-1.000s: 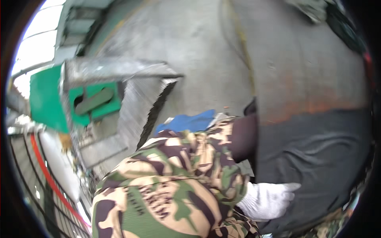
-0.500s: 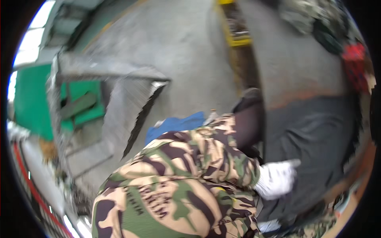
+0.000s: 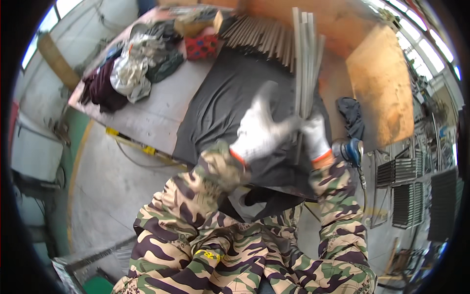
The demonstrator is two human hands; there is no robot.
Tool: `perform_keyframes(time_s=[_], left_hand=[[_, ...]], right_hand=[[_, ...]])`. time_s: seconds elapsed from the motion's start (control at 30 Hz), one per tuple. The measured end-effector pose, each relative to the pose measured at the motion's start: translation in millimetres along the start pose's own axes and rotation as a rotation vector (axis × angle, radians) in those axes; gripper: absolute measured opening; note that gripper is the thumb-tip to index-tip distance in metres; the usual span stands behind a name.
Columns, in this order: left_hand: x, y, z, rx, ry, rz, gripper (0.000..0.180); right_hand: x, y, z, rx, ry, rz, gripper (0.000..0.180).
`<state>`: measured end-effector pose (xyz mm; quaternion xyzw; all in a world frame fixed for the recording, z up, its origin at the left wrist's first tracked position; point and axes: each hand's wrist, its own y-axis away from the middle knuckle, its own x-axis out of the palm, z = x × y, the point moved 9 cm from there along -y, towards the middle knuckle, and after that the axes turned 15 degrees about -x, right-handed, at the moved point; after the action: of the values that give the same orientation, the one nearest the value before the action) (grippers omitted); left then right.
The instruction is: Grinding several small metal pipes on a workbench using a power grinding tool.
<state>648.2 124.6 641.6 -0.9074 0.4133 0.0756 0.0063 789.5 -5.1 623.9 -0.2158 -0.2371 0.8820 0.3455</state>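
My right hand (image 3: 316,136), in a white glove with an orange cuff, is closed around the lower part of a bundle of long grey metal bars (image 3: 304,63). The bars stand out away from me over the black cloth (image 3: 220,98) on the workbench, fanning slightly at their far ends. My left hand (image 3: 259,131), gloved the same way, is just left of the bundle. Its fingers are spread, with some stretched toward the bars; blur hides whether they touch. Many similar bars (image 3: 262,36) lie in a row at the cloth's far edge.
Crumpled cloths and silvery wrapping (image 3: 132,66) lie at the bench's far left, by a red patterned box (image 3: 201,46). A blue round power tool (image 3: 351,151) and a dark rag (image 3: 350,115) sit at the right. An orange-brown board (image 3: 382,83) rises there; racks of bars (image 3: 409,171) stand beyond.
The view has swung from the floor and a metal-framed cart to the workbench. Both gloved hands now show over the cloth, the right one holding bars; earlier only one glove was visible.
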Motion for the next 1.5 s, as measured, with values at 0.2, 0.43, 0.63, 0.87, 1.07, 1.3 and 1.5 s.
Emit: perform_keyframes(time_s=[0.2, 0.43, 0.63, 0.87, 1.07, 1.3, 1.5], left_hand=[[10.7, -34.3, -69.3, 0.040, 0.206, 0.020, 0.047], [37.2, -11.0, -12.5, 0.003, 0.025, 0.035, 0.044], [51.2, -16.2, 33.2, 0.076, 0.223, 0.048, 0.034], [29.9, -8.6, 20.7, -0.128, 0.647, 0.219, 0.031], [3.5, -40.5, 29.9, 0.316, 0.205, 0.101, 0.020], [-111.3, -67.2, 75.0, 0.256, 0.568, -0.255, 0.037], [-116.7, -89.7, 128.3, -0.352, 0.239, -0.189, 0.029]], right_hand=[[48.3, 23.5, -19.0, -0.187, 0.106, -0.161, 0.067], [59.8, 54.2, -58.3, 0.141, 0.190, -0.065, 0.065], [62.8, 76.5, -60.5, 0.310, 0.259, 0.031, 0.065], [56.6, 86.4, -38.2, 0.325, 0.173, 0.164, 0.067], [28.9, 57.2, -8.0, 0.367, 0.563, 0.333, 0.038], [0.7, 49.6, -22.3, 0.291, 0.894, 0.640, 0.039], [-13.4, 24.5, -53.6, 0.226, 0.973, 0.672, 0.029]])
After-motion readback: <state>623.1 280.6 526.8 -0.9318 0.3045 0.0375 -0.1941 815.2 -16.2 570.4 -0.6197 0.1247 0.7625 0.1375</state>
